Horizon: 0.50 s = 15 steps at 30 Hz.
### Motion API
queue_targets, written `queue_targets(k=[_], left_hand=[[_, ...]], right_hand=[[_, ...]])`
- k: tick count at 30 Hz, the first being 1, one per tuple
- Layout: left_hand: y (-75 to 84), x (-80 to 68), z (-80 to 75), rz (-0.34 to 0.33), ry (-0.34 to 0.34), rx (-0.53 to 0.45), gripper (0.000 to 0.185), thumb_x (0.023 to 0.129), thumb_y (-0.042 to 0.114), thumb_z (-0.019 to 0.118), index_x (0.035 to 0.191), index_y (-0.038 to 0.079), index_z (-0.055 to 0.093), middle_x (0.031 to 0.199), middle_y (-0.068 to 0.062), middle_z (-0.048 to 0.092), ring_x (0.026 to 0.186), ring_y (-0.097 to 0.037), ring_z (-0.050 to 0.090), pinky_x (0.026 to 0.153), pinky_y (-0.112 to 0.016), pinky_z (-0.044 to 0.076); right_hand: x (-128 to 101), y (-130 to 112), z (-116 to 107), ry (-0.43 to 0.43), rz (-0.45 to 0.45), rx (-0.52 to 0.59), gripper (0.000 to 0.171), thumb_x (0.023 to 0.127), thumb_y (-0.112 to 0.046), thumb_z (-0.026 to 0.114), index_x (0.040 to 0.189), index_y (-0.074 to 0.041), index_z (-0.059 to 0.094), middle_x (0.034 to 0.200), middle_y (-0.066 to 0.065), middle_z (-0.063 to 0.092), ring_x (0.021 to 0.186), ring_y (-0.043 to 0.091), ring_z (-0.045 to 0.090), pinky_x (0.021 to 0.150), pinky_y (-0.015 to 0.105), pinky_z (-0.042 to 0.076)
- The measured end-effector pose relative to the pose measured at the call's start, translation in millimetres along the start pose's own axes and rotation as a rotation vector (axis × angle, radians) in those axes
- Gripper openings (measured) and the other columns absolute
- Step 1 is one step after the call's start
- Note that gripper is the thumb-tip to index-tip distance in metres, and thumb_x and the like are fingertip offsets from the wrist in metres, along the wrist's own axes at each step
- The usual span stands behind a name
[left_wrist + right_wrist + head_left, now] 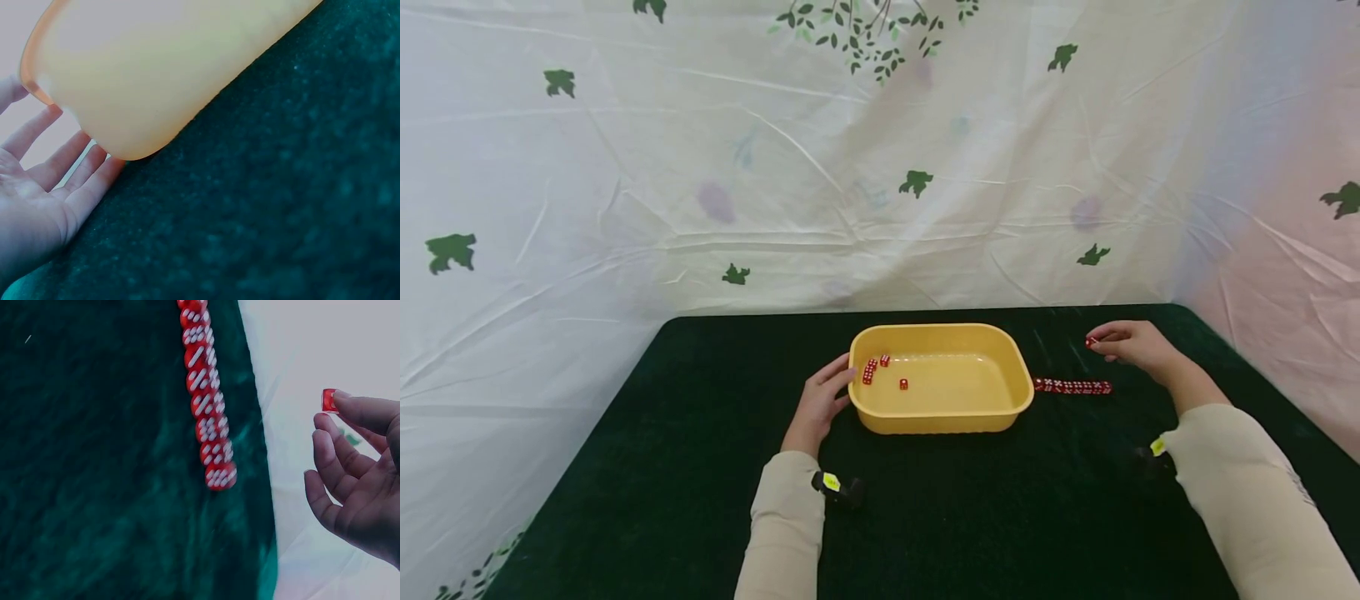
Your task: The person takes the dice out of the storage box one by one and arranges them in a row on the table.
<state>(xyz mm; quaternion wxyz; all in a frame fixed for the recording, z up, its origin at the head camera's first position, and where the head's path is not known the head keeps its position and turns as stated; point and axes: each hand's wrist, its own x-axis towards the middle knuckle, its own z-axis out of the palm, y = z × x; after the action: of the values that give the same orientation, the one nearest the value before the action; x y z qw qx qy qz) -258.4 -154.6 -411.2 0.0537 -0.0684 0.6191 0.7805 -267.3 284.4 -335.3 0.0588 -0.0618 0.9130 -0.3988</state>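
A yellow plastic tub point(936, 424) stands on the dark green cloth, with several red dice point(868, 372) inside near its left end. At that end, my left hand point(816, 404) touches the outer wall with extended, spread fingers, which the left wrist view shows against the tub's side. Thumb and fingertips of my right hand point(1138, 343) pinch one red die point(329, 400), held up above the cloth. Closer to me than this hand, a straight row of red dice point(1072, 387) with white pips runs rightward from the tub's right wall.
Dark green cloth point(947, 517) covers the table, whose far edge lies behind the tub. A pale fabric backdrop point(820, 200) with green leaf prints hangs behind and at both sides. Black wrist cameras point(842, 487) sit at the sleeves.
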Motion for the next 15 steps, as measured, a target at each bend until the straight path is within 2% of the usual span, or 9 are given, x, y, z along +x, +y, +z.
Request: queue_targets(k=[7, 15], left_hand=[[-0.1, 1.3, -0.2, 0.005, -0.005, -0.005, 0.038, 0.082, 0.022, 0.058, 0.119, 0.016, 0.053, 0.122, -0.001, 0.047, 0.107, -0.018, 0.046, 0.086, -0.039, 0.039], [-0.3, 1.2, -0.4, -0.002, -0.002, -0.012, 0.038, 0.082, 0.020, 0.058, 0.120, 0.015, 0.052, 0.122, -0.002, 0.046, 0.107, -0.019, 0.045, 0.085, -0.039, 0.040]], right_hand=[[-12, 27, -3, -0.001, 0.032, 0.016, 0.042, 0.088, -0.023, 0.049, 0.112, 0.012, 0.045, 0.103, 0.022, 0.052, 0.085, 0.031, 0.052, 0.073, 0.040, 0.043], [-20, 49, 2, -0.016, 0.084, 0.045, 0.045, 0.089, -0.025, 0.048, 0.112, 0.012, 0.044, 0.104, 0.021, 0.050, 0.085, 0.028, 0.051, 0.070, 0.035, 0.044]])
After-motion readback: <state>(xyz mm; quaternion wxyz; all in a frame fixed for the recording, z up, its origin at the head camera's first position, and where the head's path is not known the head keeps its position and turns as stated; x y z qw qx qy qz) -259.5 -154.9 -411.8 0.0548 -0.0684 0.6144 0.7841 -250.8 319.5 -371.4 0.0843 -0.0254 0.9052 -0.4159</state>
